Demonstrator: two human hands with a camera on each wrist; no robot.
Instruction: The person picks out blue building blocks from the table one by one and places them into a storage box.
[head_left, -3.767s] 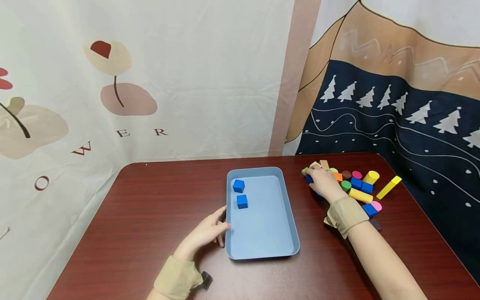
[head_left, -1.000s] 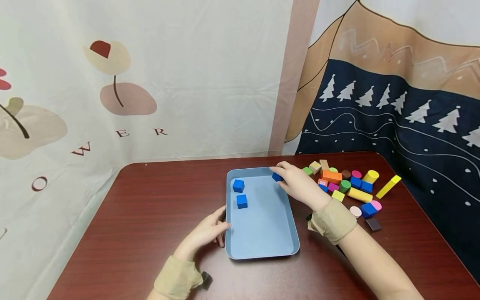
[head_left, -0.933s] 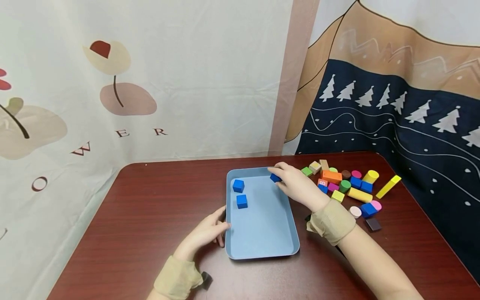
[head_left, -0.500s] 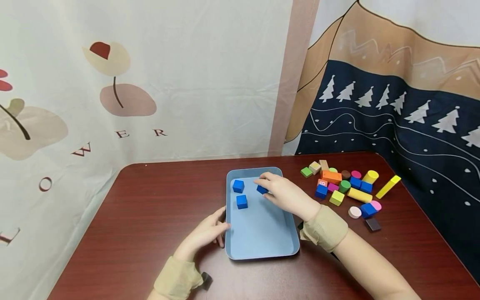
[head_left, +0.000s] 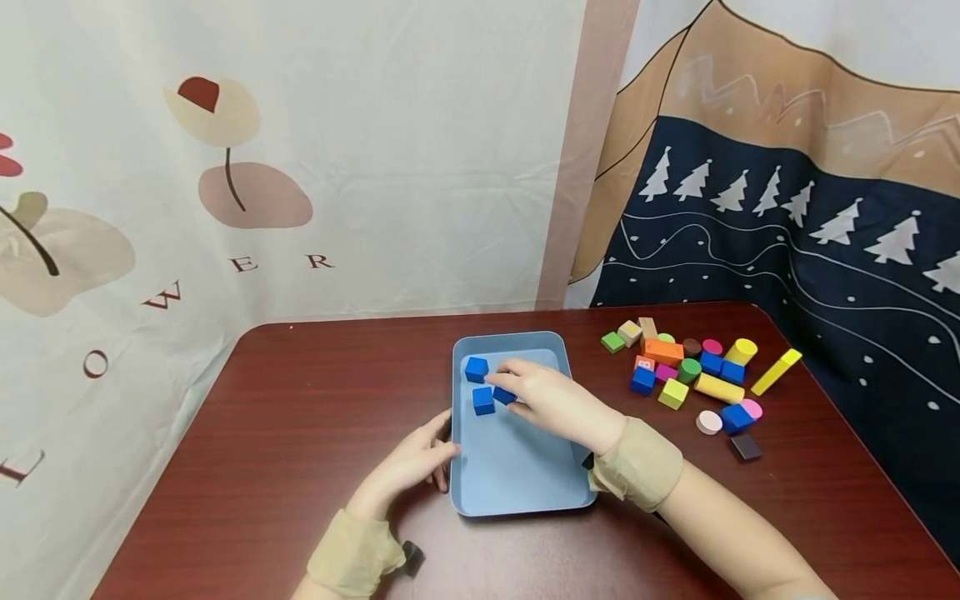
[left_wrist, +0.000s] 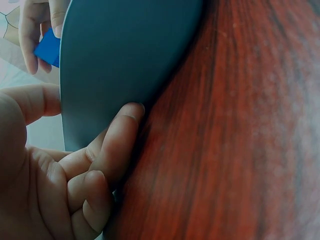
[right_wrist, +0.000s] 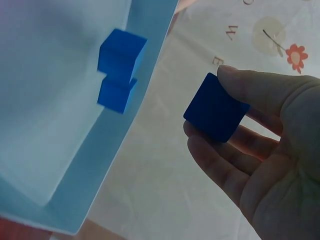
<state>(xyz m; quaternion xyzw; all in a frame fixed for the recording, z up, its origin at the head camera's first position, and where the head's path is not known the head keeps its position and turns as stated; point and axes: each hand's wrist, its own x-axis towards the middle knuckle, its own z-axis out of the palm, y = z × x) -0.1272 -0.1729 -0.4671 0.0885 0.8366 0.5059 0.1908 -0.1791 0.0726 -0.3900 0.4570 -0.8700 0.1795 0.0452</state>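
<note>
A blue tray point(head_left: 525, 479) lies on the table, with two blue cubes, one point(head_left: 476, 369) behind the other point(head_left: 483, 402), near its left wall. Over the tray, my right hand point(head_left: 558, 404) pinches a third blue cube point(head_left: 504, 395) between thumb and fingers, just right of those two. The right wrist view shows this held cube point(right_wrist: 215, 107) gripped at its edges. My left hand point(head_left: 408, 458) holds the tray's left side, thumb over the rim. In the left wrist view its fingers point(left_wrist: 117, 145) press against the outer wall of the tray point(left_wrist: 115, 55).
On the table's right side sits a group of coloured blocks, among them a yellow cylinder point(head_left: 718, 388), an orange block point(head_left: 663, 351), a blue cube point(head_left: 642, 381), a white disc point(head_left: 708, 422) and a dark flat square point(head_left: 746, 448). Printed cloths point(head_left: 420, 167) hang behind the table.
From the block group on the right, my right hand has carried a blue cube left over the tray's rim, close to the other two. My left hand stays at the tray's side.
</note>
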